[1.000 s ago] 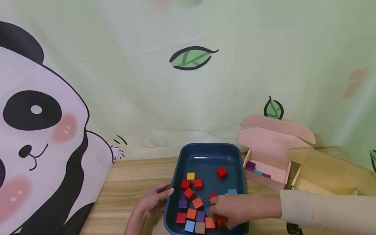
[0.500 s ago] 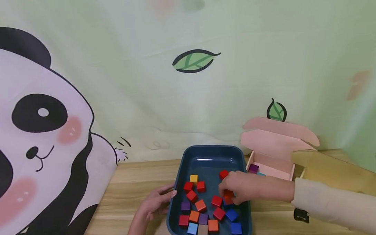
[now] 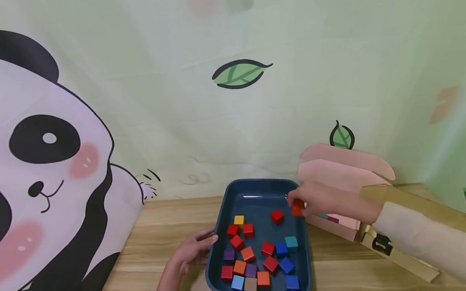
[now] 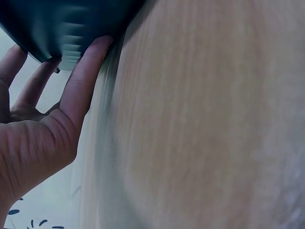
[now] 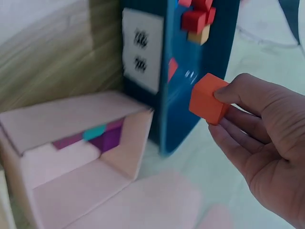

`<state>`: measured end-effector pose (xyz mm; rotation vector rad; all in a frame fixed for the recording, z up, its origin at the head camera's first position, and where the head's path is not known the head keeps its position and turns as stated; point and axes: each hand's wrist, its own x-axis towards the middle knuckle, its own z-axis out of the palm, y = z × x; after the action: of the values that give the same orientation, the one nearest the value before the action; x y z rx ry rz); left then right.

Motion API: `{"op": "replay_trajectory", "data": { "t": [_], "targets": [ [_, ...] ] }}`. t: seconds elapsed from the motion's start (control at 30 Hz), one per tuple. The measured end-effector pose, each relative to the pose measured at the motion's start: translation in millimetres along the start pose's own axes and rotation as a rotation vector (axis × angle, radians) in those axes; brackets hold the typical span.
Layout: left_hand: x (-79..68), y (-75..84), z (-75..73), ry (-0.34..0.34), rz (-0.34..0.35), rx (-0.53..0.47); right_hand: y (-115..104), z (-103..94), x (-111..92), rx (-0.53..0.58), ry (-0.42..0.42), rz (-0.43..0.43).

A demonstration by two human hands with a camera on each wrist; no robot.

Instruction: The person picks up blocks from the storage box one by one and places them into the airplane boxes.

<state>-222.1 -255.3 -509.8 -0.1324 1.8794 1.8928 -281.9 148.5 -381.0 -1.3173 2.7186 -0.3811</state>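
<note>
My right hand (image 3: 315, 198) pinches an orange cube (image 5: 208, 99) between thumb and fingertips, raised over the right rim of a dark blue tray (image 3: 263, 191). In the right wrist view the cube hangs free of the tray and of the pink cardboard box (image 5: 95, 117). My left hand (image 3: 194, 249) rests against the tray's left side. Its extended fingers (image 4: 81, 86) touch the outer wall in the left wrist view. Several cubes lie loose in the tray, among them a red cube (image 3: 277, 217), a yellow cube (image 3: 239, 220), a teal cube (image 3: 291, 244) and a purple cube (image 3: 229, 255).
The pink box stands with its lid up to the right of the tray, holding purple and teal cubes. A yellowish cardboard box (image 3: 398, 255), also with its lid raised, stands beside it, partly behind my right sleeve. A panda-print cloth (image 3: 170, 122) hangs behind the wooden table (image 3: 144, 251).
My right hand has picked the orange cube from the tray's lower right and carried it up and right to the rim near the pink box. My left hand has stayed at the tray.
</note>
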Motion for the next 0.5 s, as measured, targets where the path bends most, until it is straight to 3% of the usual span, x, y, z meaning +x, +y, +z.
{"op": "replay_trajectory", "data": {
  "t": [0.37,0.43,0.5],
  "targets": [
    [-2.9,-3.6,3.0,-0.006,-0.016,0.0,61,12.1,-10,-0.078,0.123,0.016],
    [-4.0,-3.7,2.6,-0.011,-0.011,-0.003,67,14.2,-15,-0.151,0.129,0.029],
    [-5.2,-3.7,2.2,-0.018,-0.008,-0.003,72,15.3,-20,-0.37,0.157,0.057]
  ]
}}
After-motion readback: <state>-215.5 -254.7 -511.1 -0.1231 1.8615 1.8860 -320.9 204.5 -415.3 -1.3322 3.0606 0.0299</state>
